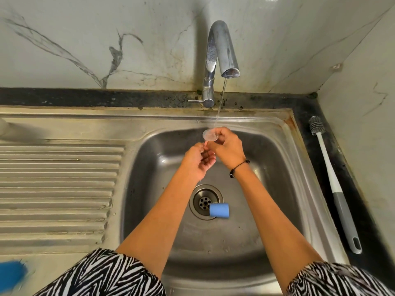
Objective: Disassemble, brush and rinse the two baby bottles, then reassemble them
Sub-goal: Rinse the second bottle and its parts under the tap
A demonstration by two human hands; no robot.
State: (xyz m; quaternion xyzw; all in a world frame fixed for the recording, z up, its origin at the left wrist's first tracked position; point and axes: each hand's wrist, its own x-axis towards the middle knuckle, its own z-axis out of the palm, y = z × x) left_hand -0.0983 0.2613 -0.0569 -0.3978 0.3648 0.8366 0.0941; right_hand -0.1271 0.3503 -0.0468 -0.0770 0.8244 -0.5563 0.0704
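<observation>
Both hands are over the steel sink basin (277,167), under a thin stream from the tap (221,50). My right hand (227,149) pinches a clear silicone teat (209,134) with the water falling on it. Just below and to the left, my left hand (198,160) has loosely curled fingers whose tips touch the right hand's fingers near the teat. Whether it grips anything is unclear. A blue bottle cap (219,209) lies on its side beside the drain (204,202). A bottle brush (333,180) lies on the dark counter to the right.
The ribbed draining board (57,189) spreads to the left of the basin. A blurred blue object (11,274) shows at the bottom left corner. The marble wall stands close behind the tap and on the right.
</observation>
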